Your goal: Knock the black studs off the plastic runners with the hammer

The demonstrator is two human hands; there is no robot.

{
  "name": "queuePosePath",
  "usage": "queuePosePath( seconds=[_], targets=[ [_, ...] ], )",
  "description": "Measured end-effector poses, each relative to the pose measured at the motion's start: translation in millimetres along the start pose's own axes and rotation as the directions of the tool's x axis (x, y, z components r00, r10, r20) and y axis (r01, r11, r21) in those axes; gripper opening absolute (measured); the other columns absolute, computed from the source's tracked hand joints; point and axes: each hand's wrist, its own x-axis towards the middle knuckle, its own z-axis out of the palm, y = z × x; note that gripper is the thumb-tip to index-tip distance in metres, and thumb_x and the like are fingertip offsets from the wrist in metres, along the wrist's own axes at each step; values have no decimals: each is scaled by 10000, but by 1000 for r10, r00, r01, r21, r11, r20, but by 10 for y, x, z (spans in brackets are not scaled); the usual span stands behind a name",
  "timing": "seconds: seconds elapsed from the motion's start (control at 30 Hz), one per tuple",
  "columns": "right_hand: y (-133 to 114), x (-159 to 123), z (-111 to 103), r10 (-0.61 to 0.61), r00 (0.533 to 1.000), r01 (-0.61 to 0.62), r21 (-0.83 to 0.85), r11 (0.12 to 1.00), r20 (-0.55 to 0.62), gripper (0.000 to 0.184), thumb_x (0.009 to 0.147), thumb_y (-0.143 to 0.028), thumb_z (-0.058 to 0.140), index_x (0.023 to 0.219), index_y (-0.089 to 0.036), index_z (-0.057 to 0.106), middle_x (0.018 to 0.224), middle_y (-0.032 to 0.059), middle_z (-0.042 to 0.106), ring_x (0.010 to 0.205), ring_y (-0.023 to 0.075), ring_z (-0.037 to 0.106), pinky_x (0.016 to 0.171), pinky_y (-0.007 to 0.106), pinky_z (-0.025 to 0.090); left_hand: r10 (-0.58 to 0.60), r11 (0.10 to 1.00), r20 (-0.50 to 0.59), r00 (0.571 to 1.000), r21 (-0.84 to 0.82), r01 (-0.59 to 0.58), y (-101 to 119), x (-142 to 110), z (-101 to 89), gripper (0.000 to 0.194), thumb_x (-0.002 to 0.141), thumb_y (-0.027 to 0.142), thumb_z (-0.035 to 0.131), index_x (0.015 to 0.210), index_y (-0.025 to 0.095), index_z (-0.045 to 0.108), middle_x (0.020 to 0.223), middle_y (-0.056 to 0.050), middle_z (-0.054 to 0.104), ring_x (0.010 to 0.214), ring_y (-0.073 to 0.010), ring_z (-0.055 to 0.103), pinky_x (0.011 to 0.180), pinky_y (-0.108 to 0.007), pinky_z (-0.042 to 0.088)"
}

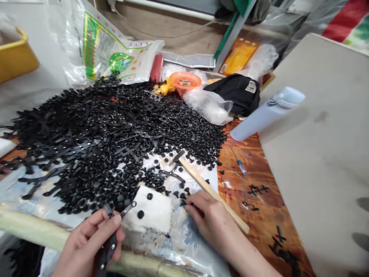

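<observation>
My left hand point(89, 238) is closed round a bundle of thin black plastic strips point(111, 234), whose ends stick out past my fingertips. My right hand point(206, 217) lies palm down with its fingertips pinched on small black round parts point(182, 197) beside a white block point(151, 211). Two black round parts sit on that block. A hammer with a wooden handle point(207, 188) lies under my right hand, its dark head towards the heap. A big heap of black strips and round parts point(109, 134) covers the table ahead of both hands.
A pale blue bottle point(265, 113) lies on its side at the right, by a large grey board point(317, 134). A small screwdriver point(239, 161) and loose black cross pieces point(258, 189) lie on the wood. A printed plastic bag point(106, 50), an orange lid, a black pouch point(238, 92) and a yellow tub stand behind.
</observation>
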Motion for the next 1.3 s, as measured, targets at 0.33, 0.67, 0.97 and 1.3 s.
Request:
queuePosePath(
  seconds=[0.33, 0.67, 0.97, 1.3],
  targets=[
    [-492, 347, 365, -205, 978, 207, 135, 969, -29, 237, 794, 6, 692, 938, -165, 614, 878, 44, 630, 757, 198, 625, 679, 294, 482, 13, 996, 58, 998, -90, -7, -48, 28, 24, 339, 646, 428, 826, 669, 180, 596, 507, 32, 621, 389, -62, 485, 365, -112, 333],
    [-360, 302, 382, -277, 954, 295, 200, 934, -114, 210, 809, -40, 716, 936, -185, 632, 855, 23, 659, 737, 177, 627, 665, 270, 479, -7, 987, 44, 999, -160, 14, -101, 0, 8, 354, 583, 419, 876, 706, 182, 644, 534, 44, 551, 483, -78, 457, 453, -135, 411],
    [-365, 304, 489, -229, 951, 271, 203, 941, -210, 123, 832, -151, 744, 890, -201, 648, 772, -3, 661, 726, 180, 616, 657, 273, 461, -42, 987, 164, 986, -144, 66, -275, 14, -42, 356, 635, 397, 861, 667, 184, 577, 558, 50, 512, 500, -83, 413, 463, -159, 382],
    [160, 257, 21, -85, 952, 78, -34, 996, -296, 174, 960, -306, 495, 1043, -205, 610, 1003, 84, 620, 930, 257, 579, 835, 380, 461, -6, 998, 41, 999, -66, 8, -272, -169, 95, 430, 484, 500, 903, 609, 168, 659, 485, 45, 513, 459, -74, 433, 435, -156, 413]
  ],
)
